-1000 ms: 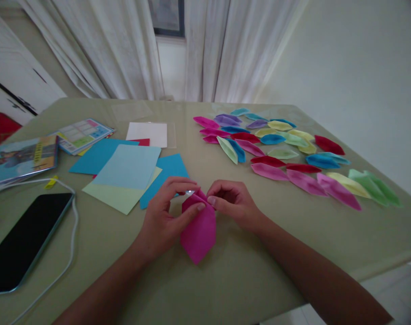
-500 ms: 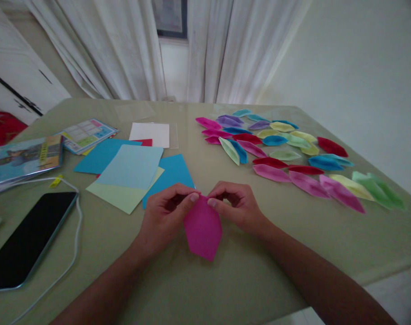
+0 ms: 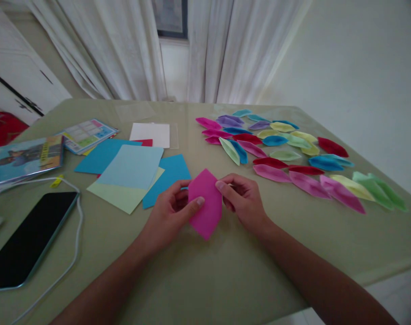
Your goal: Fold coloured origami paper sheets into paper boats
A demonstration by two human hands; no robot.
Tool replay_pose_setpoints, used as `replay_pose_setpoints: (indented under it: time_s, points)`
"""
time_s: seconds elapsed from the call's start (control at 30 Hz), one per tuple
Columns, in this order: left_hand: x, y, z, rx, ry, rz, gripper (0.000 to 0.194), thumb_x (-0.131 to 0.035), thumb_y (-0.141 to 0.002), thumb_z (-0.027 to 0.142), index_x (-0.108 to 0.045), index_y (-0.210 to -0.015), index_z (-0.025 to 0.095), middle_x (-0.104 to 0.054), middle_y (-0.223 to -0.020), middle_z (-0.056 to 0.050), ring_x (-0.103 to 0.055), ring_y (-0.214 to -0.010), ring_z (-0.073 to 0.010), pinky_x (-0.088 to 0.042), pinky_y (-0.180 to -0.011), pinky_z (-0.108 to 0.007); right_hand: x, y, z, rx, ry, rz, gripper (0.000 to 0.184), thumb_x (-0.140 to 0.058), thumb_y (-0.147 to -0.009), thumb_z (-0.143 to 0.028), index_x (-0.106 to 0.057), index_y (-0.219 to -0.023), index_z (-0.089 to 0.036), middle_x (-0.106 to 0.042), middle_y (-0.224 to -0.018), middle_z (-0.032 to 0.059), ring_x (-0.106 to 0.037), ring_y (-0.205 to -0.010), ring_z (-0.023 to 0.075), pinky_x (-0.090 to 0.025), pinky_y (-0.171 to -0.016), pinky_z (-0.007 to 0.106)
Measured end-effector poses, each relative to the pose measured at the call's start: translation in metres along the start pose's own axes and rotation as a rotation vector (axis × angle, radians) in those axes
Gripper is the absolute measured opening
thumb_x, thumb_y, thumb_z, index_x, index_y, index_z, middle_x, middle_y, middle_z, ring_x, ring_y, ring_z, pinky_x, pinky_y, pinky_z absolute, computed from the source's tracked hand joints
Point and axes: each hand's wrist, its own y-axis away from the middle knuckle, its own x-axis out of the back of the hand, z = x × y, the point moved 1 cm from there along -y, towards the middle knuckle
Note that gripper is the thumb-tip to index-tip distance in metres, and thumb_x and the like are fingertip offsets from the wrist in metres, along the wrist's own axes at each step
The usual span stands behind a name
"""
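Lettering (image 3: 44,152) on the book (image 3: 12,164) was too blurred to read, while the left hand (image 3: 170,207) and right hand (image 3: 246,203), nearly closed, pinched opposite edges of the folded pink paper (image 3: 208,214) over the worktop (image 3: 246,280).

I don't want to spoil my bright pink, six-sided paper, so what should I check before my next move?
1. Left hand holding the bright pink, six-sided paper: ok, thumb on its visible face.
2. Right hand pinching the paper: ok, at its right edge.
3. Thin white cable away from the paper: ok, it lies to the left.
4. Blue paper sheet nearest the left hand untouched: cannot tell; they overlap in view.
5. Back of the paper neat: cannot tell, it faces away.
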Motion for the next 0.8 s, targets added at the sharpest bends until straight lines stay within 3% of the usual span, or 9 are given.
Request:
replay_pose_setpoints:
  time_s: [0.1, 0.23, 0.33, 0.43, 0.6, 0.73, 0.8]
  points:
    - [0.002, -0.003, -0.003, -0.003, -0.063, 0.011, 0.04, -0.087, -0.084, 0.039, -0.069, -0.113, 0.018, -0.079, -0.09, -0.005, -0.075, -0.081, -0.0205, -0.062, -0.073, -0.031, 0.004, -0.006, 0.004, -0.039, -0.076, 0.085, 0.026, -0.083, -0.086, -0.042, -0.071, -0.082, -0.019, -0.056, -0.053, -0.006, -0.045, -0.042, 0.008, -0.03, -0.039, 0.02]
    - [0.003, -0.002, -0.003, -0.046, -0.096, 0.022, 0.039, -0.082, -0.088, 0.04, -0.067, -0.117, 0.019, -0.078, -0.095, -0.006, -0.075, -0.085, -0.0201, -0.062, -0.075, -0.03, 0.003, -0.009, 0.009, -0.124, -0.11, 0.024, 0.029, -0.087, -0.083, -0.043, -0.072, -0.085, -0.018, -0.058, -0.057, -0.0057, -0.043, -0.042, 0.0058, -0.028, -0.038, 0.018]
    - [-0.002, -0.002, -0.003, 0.022, -0.001, -0.041, 0.054, -0.085, -0.085, 0.037, -0.059, -0.129, 0.02, -0.079, -0.112, -0.011, -0.078, -0.096, -0.024, -0.064, -0.086, -0.038, 0.002, -0.01, 0.012, -0.089, -0.13, 0.058, 0.03, -0.087, -0.082, -0.043, -0.07, -0.089, -0.019, -0.065, -0.063, -0.0037, -0.055, -0.045, 0.0087, -0.04, -0.041, 0.019]
    - [-0.004, -0.003, -0.004, 0.005, 0.029, -0.001, 0.049, -0.086, -0.084, 0.035, -0.06, -0.122, 0.019, -0.078, -0.119, -0.013, -0.078, -0.099, -0.0241, -0.064, -0.09, -0.039, 0.004, -0.012, 0.015, -0.077, -0.168, 0.075, 0.032, -0.087, -0.081, -0.041, -0.069, -0.097, -0.02, -0.069, -0.07, -0.0031, -0.062, -0.051, 0.0108, -0.048, -0.046, 0.02]
    - [0.003, -0.007, -0.002, -0.077, -0.065, 0.082, 0.033, -0.081, -0.083, 0.029, -0.069, -0.112, 0.017, -0.079, -0.105, -0.008, -0.076, -0.09, -0.0216, -0.061, -0.08, -0.032, 0.007, -0.014, 0.017, -0.083, -0.183, 0.066, 0.029, -0.086, -0.082, -0.042, -0.067, -0.085, -0.021, -0.06, -0.06, -0.0058, -0.05, -0.049, 0.0078, -0.037, -0.044, 0.018]
    - [0.008, -0.005, 0.003, -0.096, -0.245, 0.103, 0.015, -0.07, -0.083, 0.022, -0.073, -0.097, 0.018, -0.073, -0.083, -0.001, -0.067, -0.072, -0.018, -0.051, -0.064, -0.026, 0.009, -0.015, 0.014, -0.062, -0.155, 0.112, 0.032, -0.085, -0.084, -0.045, -0.066, -0.077, -0.02, -0.05, -0.055, -0.0074, -0.039, -0.048, 0.0074, -0.029, -0.045, 0.021]
    - [0.009, -0.005, 0.005, -0.116, -0.294, 0.123, 0.009, -0.067, -0.087, 0.026, -0.072, -0.087, 0.019, -0.066, -0.073, 0.001, -0.06, -0.064, -0.016, -0.044, -0.057, -0.025, 0.009, -0.015, 0.014, -0.055, -0.125, 0.121, 0.032, -0.086, -0.082, -0.045, -0.067, -0.076, -0.02, -0.048, -0.055, -0.0072, -0.037, -0.048, 0.0079, -0.026, -0.045, 0.022]
